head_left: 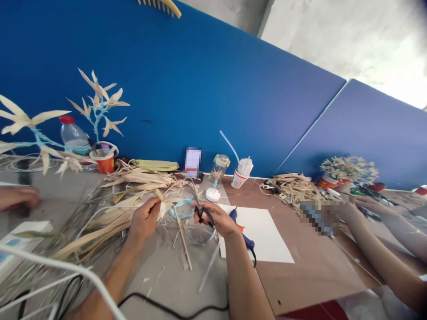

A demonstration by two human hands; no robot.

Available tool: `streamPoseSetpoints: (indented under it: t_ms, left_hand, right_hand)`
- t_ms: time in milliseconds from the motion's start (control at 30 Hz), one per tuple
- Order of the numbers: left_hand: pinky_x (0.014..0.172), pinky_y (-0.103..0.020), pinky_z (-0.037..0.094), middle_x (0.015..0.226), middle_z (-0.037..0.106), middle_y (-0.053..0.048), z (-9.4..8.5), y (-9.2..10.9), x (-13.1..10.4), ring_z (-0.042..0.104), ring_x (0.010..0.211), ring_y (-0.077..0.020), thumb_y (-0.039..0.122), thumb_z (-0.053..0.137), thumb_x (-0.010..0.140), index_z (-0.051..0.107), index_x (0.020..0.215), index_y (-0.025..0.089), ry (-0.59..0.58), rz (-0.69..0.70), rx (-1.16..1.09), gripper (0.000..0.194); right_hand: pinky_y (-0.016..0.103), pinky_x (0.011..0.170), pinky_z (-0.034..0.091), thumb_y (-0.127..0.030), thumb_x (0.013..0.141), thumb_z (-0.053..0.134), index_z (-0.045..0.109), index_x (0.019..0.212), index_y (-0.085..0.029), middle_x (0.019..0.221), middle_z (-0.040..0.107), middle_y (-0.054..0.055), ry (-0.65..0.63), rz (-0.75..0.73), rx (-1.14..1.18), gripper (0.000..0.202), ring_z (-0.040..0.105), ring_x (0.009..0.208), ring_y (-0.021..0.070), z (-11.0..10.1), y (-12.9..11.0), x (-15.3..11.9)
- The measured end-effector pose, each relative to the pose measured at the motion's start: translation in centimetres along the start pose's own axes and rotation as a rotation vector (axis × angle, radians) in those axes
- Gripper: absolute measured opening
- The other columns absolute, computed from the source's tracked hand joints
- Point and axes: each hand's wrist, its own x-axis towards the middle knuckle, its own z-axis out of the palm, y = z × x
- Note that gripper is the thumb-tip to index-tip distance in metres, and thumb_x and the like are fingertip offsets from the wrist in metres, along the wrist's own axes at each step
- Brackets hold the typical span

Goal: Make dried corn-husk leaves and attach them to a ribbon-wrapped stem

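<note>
Pinched in my left hand [145,217] is a pale, petal-like piece of corn husk [163,207], its tips pointing up. My right hand [218,218] grips scissors [207,216] by their black handles, the blades pointing up and slightly left. A small gap separates the blades from the husk piece. A ring of light-blue tape [182,209] and thin dry stalks [183,240] lie between my hands. Behind my left hand spreads a pile of dry corn husks [133,186]. Beside my right hand, a blue glue gun [247,242] rests on white paper [271,235].
Husk flowers on blue stems [96,106] stand in a red-and-white bucket [106,164] at left. A phone [192,162], a clear jar [220,164] and a paper cup [239,178] stand along the blue partition [200,89]. Another person's arms [373,244] are at right; another hand [20,198] is at left.
</note>
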Motion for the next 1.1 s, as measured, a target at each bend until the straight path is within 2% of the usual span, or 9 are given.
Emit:
streamPoseSetpoints:
  t_ms: [167,300,600,867,1100]
  left_hand:
    - [0.08,-0.03,0.052,0.089,0.075,-0.006,-0.4,-0.3,0.3,0.068,0.085,-0.0212,0.034,0.051,0.083,0.07,0.088,0.019,0.129,0.08,0.061,0.025]
    - [0.084,-0.032,0.052,0.092,0.075,-0.008,-0.6,-0.4,0.4,0.069,0.087,-0.0215,0.034,0.051,0.083,0.07,0.089,0.019,0.15,0.102,0.072,0.025]
    - [0.081,-0.036,0.053,0.087,0.074,-0.01,-0.4,-0.9,0.3,0.068,0.084,-0.0228,0.031,0.049,0.085,0.07,0.089,0.017,0.161,0.226,0.144,0.026]
    - [0.084,-0.038,0.052,0.095,0.074,-0.012,-0.4,-2.0,0.1,0.068,0.09,-0.0243,0.027,0.05,0.083,0.07,0.096,0.016,0.135,0.213,0.136,0.027]
    - [0.084,-0.035,0.053,0.094,0.075,-0.009,-0.5,-1.3,0.0,0.069,0.089,-0.0218,0.03,0.051,0.082,0.069,0.094,0.018,0.126,0.184,0.099,0.024]
  right_hand:
    - [0.024,0.057,0.028,-0.057,0.074,0.069,0.064,0.105,-0.01,0.066,0.058,0.001,-0.179,0.003,-0.041,0.057,0.046,0.06,0.0108,-0.8,-0.2,-0.6]
    - [0.023,0.055,0.027,-0.062,0.072,0.069,0.063,0.105,-0.01,0.066,0.057,0.0,-0.296,0.061,-0.073,0.062,0.043,0.057,0.0096,-1.3,-0.3,-0.8]
    - [0.024,0.056,0.031,-0.066,0.069,0.068,0.061,0.105,-0.01,0.062,0.056,-0.002,-0.325,0.106,-0.125,0.067,0.046,0.058,0.0107,-0.4,-0.8,-0.7]
    - [0.023,0.053,0.03,-0.065,0.069,0.069,0.062,0.103,-0.009,0.059,0.055,-0.003,-0.384,0.141,-0.133,0.066,0.045,0.055,0.0097,-0.7,-0.6,-0.8]
    - [0.022,0.051,0.031,-0.065,0.068,0.069,0.064,0.101,-0.008,0.058,0.055,-0.002,-0.476,0.142,-0.094,0.066,0.046,0.053,0.0096,-1.0,-0.6,-1.0]
